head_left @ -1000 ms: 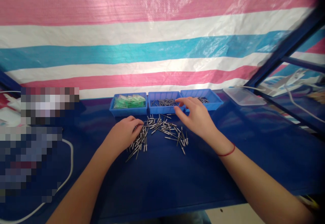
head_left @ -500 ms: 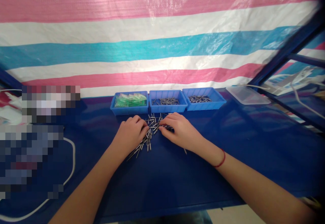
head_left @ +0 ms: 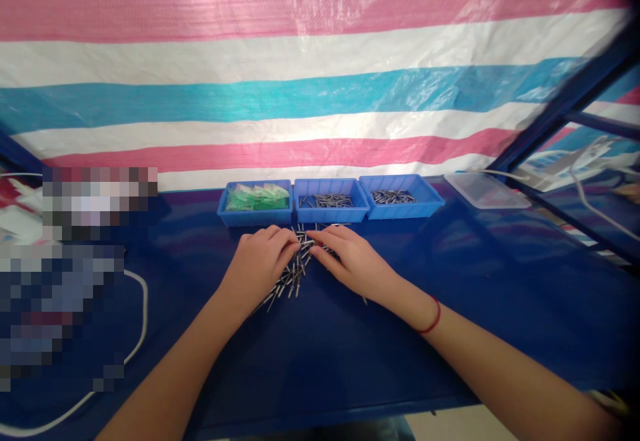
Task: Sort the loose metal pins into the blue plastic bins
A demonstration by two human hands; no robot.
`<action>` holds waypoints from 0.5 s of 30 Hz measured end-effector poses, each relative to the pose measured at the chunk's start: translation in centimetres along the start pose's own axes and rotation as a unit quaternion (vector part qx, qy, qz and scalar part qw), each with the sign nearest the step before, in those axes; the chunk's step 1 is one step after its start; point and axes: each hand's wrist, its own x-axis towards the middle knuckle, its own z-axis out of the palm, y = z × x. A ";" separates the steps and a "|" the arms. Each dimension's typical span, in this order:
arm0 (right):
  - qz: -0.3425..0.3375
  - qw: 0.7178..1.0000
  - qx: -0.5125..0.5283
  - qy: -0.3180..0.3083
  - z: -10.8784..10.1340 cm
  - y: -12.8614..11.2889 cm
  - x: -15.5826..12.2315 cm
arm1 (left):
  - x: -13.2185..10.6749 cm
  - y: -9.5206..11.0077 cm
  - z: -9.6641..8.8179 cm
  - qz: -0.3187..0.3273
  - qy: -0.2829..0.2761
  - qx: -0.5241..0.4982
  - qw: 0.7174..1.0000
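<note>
A loose pile of metal blind rivets (head_left: 295,278) lies on the blue table between my hands. My left hand (head_left: 265,254) is at the pile's left side, thumb and forefinger pinched together on a rivet (head_left: 306,243) whose end points to the right. Across from it, my right hand (head_left: 353,254) reaches in over the pile, its thumb and forefinger apart, with rivets beneath the curved fingers. The two sets of fingertips are close together but not touching. Part of the pile is hidden under both hands.
Behind the pile stand three blue bins in a row: the left bin (head_left: 255,218) with green-and-white packets, the middle bin (head_left: 333,214) and right bin (head_left: 405,210) with rivets. A clear plastic lid (head_left: 487,191) lies at right. A white cable (head_left: 146,308) curves at left.
My left hand has moved slightly right toward my right hand, its fingertips now nearer the middle of the pile. My right thumb and forefinger have shifted slightly left.
</note>
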 end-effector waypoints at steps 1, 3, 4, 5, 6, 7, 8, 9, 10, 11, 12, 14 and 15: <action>-0.001 1.000 0.015 -0.001 -0.1 0.0 0.0 | 0.0 0.2 -0.2 -0.002 0.006 -0.036 0.999; 0.004 0.999 0.044 0.004 -0.2 0.0 0.1 | 0.0 0.6 -0.4 -0.016 0.018 -0.105 0.994; 0.009 0.998 0.055 0.009 -0.3 0.0 0.2 | 0.0 0.8 -0.5 -0.028 0.025 -0.136 0.990; 0.014 0.998 0.064 0.016 -0.4 -0.1 0.2 | 0.0 0.9 -0.5 -0.041 0.032 -0.167 0.985; 0.016 0.997 0.073 0.022 -0.5 -0.1 0.3 | 0.0 1.0 -0.5 -0.055 0.037 -0.199 0.978; 0.015 0.996 0.083 0.026 -0.6 -0.2 0.3 | 0.0 1.1 -0.4 -0.069 0.043 -0.233 0.969; 0.012 0.995 0.098 0.028 -0.6 -0.2 0.3 | 0.0 1.2 -0.3 -0.084 0.049 -0.271 0.958; 0.008 0.993 0.115 0.029 -0.7 -0.3 0.3 | 0.0 1.2 -0.2 -0.100 0.057 -0.311 0.943; 0.005 0.991 0.132 0.029 -0.7 -0.4 0.3 | 0.1 1.3 -0.1 -0.116 0.065 -0.351 0.927; 0.005 0.988 0.148 0.031 -0.7 -0.4 0.3 | 0.1 1.3 0.0 -0.131 0.072 -0.389 0.909; 0.005 0.986 0.162 0.033 -0.6 -0.5 0.3 | 0.2 1.4 0.0 -0.144 0.077 -0.421 0.892; 0.010 0.982 0.183 0.038 -0.5 -0.5 0.3 | 0.2 1.5 0.1 -0.163 0.078 -0.463 0.868; 0.015 0.981 0.190 0.039 -0.4 -0.4 0.2 | 0.2 1.5 0.0 -0.170 0.075 -0.472 0.862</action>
